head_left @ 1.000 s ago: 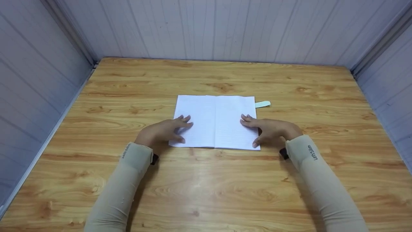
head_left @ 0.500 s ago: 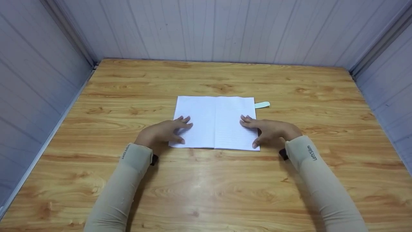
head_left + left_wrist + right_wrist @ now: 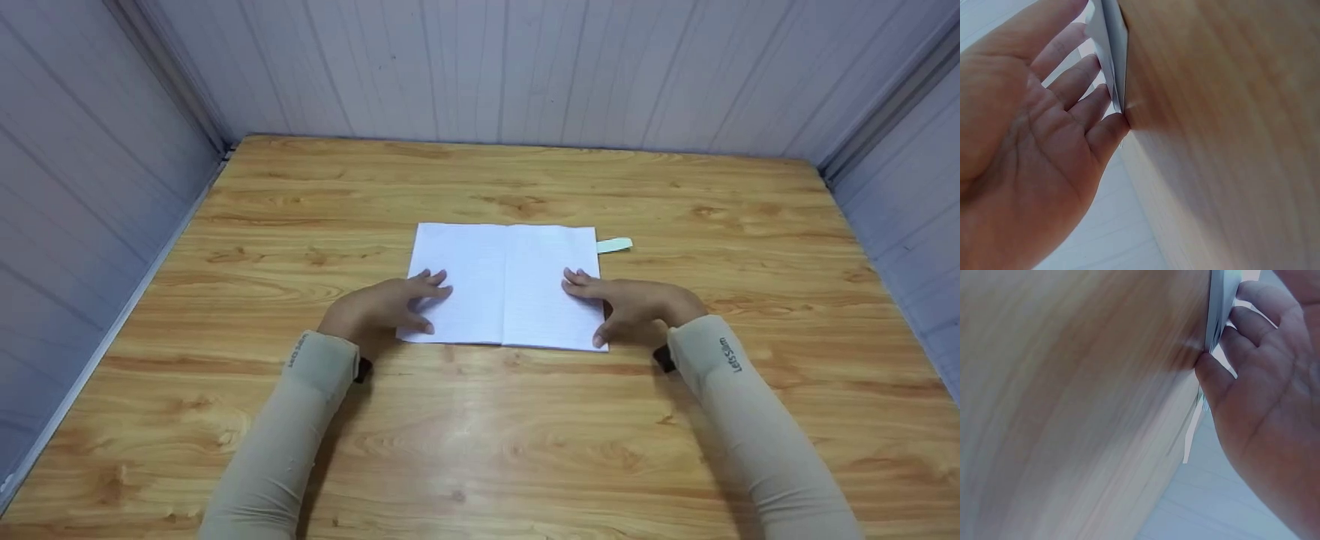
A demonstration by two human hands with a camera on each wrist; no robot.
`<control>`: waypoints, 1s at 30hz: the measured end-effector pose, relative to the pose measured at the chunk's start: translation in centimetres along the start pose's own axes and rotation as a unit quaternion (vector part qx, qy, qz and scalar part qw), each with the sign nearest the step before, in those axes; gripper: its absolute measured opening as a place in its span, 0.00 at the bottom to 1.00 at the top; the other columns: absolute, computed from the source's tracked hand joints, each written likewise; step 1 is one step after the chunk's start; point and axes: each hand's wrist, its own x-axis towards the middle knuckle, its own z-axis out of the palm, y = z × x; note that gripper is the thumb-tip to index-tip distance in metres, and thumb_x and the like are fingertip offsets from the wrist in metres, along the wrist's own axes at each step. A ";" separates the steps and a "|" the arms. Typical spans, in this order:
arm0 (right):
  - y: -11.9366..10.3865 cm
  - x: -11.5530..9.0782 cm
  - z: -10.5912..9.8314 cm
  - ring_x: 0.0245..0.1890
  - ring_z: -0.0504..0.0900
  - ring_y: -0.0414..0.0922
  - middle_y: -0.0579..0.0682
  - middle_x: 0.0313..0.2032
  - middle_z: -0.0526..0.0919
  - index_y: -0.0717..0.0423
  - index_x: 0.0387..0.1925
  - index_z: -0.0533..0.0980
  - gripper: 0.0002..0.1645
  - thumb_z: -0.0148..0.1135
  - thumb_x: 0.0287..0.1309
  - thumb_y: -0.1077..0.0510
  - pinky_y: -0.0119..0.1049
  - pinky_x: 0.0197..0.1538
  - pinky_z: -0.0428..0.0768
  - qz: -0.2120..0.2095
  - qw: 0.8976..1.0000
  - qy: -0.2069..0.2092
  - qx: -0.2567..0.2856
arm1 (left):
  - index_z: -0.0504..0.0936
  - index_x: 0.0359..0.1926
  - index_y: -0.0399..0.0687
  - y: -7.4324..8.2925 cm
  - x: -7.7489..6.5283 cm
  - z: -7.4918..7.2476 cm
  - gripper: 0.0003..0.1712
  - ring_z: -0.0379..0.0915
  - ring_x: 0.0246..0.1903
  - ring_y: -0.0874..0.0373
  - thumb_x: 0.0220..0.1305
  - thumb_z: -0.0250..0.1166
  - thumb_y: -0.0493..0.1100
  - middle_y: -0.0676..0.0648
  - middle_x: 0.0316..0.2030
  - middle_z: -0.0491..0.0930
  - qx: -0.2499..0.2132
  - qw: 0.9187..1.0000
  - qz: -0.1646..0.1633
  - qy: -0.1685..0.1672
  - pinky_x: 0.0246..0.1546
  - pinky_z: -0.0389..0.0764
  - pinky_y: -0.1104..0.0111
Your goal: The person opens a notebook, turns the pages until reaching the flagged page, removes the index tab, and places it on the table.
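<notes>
An open notebook (image 3: pixel 480 255) with faintly lined white pages lies flat on the wooden table, its centre fold running away from me. My left hand (image 3: pixel 382 304) rests with spread fingers on the left page, thumb near the front corner. On the right page, my right hand (image 3: pixel 634 304) lies in a mirrored pose, fingertips on the paper and thumb by the near right corner. A pale green strip (image 3: pixel 615 245) sticks out past the notebook's right edge. In the left wrist view the page edges (image 3: pixel 1114 56) show beside the little finger; the right wrist view shows the notebook's edge (image 3: pixel 1217 312) likewise.
The wood-grain table (image 3: pixel 465 435) stretches out around the notebook. Pale panelled walls (image 3: pixel 465 67) stand behind it and along the left and right sides. Light sleeves cover both forearms, with a dark band at each wrist.
</notes>
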 end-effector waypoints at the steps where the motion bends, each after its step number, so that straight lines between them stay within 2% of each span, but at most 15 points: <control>1: 0.0 0.0 0.0 0.76 0.31 0.50 0.48 0.76 0.32 0.50 0.75 0.45 0.61 0.71 0.47 0.50 0.53 0.75 0.39 -0.002 1.000 0.000 -0.002 | 0.56 0.73 0.58 0.0 0.0 0.0 0.42 0.25 0.76 0.59 0.62 0.65 0.39 0.60 0.76 0.38 0.003 1.000 0.001 0.000 0.75 0.35 0.58; 7: -0.1 -0.1 -0.1 0.76 0.32 0.52 0.50 0.76 0.33 0.52 0.75 0.45 0.60 0.71 0.48 0.51 0.53 0.75 0.38 -0.001 1.000 0.003 -0.008 | 0.56 0.73 0.57 0.0 0.1 -0.1 0.42 0.24 0.76 0.58 0.62 0.65 0.40 0.58 0.76 0.38 0.024 1.000 0.007 -0.002 0.75 0.35 0.57; 16: -0.2 -0.1 0.0 0.76 0.32 0.52 0.49 0.76 0.33 0.51 0.75 0.45 0.60 0.71 0.48 0.51 0.54 0.75 0.37 0.004 1.000 0.005 0.000 | 0.57 0.72 0.59 0.2 0.0 0.0 0.41 0.25 0.76 0.60 0.62 0.65 0.40 0.60 0.76 0.39 0.006 1.000 -0.005 0.004 0.75 0.34 0.57; 21: -0.1 -0.1 0.0 0.76 0.33 0.53 0.50 0.76 0.34 0.53 0.74 0.47 0.59 0.71 0.48 0.51 0.54 0.75 0.39 -0.008 1.000 0.010 0.009 | 0.56 0.73 0.56 0.1 0.1 -0.1 0.42 0.25 0.76 0.58 0.62 0.65 0.39 0.58 0.76 0.39 0.012 1.000 0.005 0.000 0.75 0.35 0.56; 30: 0.2 0.1 0.0 0.76 0.33 0.51 0.49 0.76 0.34 0.53 0.75 0.47 0.54 0.66 0.54 0.48 0.53 0.75 0.39 -0.007 1.000 0.011 0.014 | 0.55 0.73 0.57 0.2 0.1 -0.1 0.42 0.25 0.76 0.59 0.63 0.65 0.40 0.59 0.76 0.39 0.014 1.000 0.004 0.000 0.75 0.36 0.57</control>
